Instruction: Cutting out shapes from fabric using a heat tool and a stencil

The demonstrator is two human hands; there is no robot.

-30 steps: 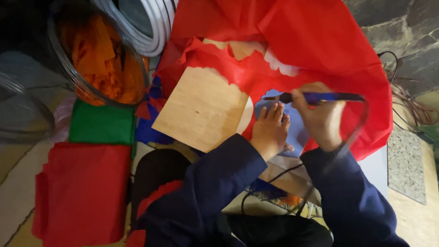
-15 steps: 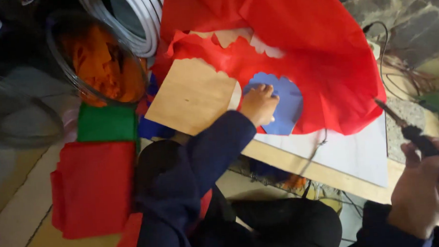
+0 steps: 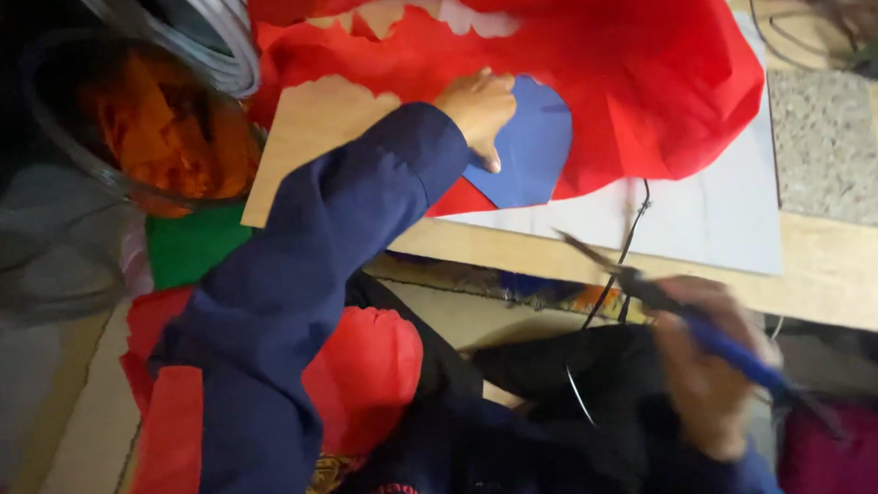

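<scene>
Blue fabric piece (image 3: 529,147) lies on red cloth (image 3: 640,76) over a wooden table (image 3: 841,276).

The scene is viewed from one head-worn camera, aimed steeply down and held close over the worktop (image 3: 841,276).

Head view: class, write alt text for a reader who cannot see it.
A left hand presses a blue paper piece on red fabric, while the right hand holds a blue-handled corded tool off the wooden board.
</scene>
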